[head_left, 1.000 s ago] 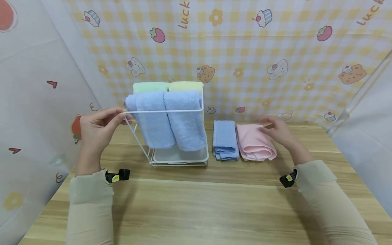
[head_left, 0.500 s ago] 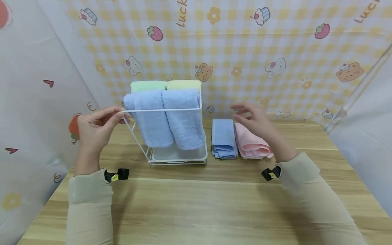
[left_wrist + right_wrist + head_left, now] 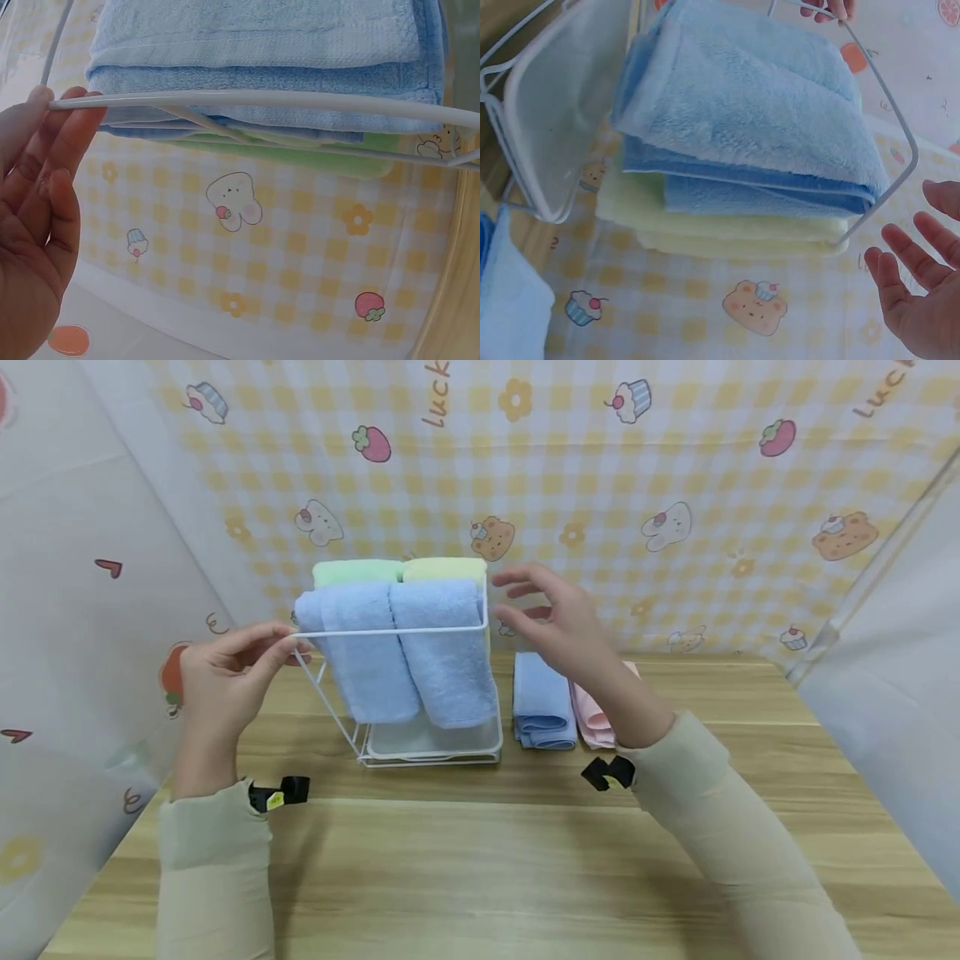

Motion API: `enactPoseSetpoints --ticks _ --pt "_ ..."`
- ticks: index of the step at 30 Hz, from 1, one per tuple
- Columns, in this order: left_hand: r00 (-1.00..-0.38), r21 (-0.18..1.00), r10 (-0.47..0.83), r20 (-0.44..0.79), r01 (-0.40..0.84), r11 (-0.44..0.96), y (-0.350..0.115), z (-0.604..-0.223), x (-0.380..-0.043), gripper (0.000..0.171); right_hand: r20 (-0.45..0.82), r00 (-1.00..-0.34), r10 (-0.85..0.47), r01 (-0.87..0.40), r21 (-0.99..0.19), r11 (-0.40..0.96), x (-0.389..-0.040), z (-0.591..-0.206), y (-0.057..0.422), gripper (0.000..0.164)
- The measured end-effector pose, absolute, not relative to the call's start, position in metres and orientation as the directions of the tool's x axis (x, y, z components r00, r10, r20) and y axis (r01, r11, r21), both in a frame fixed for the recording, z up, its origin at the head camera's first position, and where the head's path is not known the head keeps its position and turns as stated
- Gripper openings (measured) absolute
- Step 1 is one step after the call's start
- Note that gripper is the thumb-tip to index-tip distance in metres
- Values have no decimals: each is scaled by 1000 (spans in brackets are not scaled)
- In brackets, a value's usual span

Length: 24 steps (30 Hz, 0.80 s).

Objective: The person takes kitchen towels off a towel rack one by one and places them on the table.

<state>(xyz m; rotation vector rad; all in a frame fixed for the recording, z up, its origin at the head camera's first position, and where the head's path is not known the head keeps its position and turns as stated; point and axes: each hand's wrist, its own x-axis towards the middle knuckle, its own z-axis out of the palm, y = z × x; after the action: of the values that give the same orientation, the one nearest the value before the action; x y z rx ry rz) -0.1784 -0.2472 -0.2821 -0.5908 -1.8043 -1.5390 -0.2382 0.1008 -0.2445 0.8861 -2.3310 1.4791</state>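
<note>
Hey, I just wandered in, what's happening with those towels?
A person's left hand pinches a top corner of a white rack hung with blue towels, a green towel and a yellow towel behind them. The right hand is open beside the other end, not touching it. A folded blue cloth and a pink cloth, partly hidden by the right arm, lie on the table.

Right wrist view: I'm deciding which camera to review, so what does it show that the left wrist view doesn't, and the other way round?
Only the right wrist view: the right hand, the yellow towel and part of the folded blue cloth at lower left.

Only the left wrist view: the green towel, which I can't make out clearly in the other.

Both: the white rack, its hanging blue towels, the checked backdrop and the left hand, just its fingers in the right wrist view.
</note>
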Motion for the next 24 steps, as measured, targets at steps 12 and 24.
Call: enactPoseSetpoints --ticks 12,24 --pt "-671 609 -52 740 634 477 -250 -280 -173 14 441 -752 -490 -629 -701 335 -255 -223 71 35" --pt "-683 625 -61 728 625 468 -251 -282 -174 16 267 -795 -545 -568 -644 512 -264 -215 59 44"
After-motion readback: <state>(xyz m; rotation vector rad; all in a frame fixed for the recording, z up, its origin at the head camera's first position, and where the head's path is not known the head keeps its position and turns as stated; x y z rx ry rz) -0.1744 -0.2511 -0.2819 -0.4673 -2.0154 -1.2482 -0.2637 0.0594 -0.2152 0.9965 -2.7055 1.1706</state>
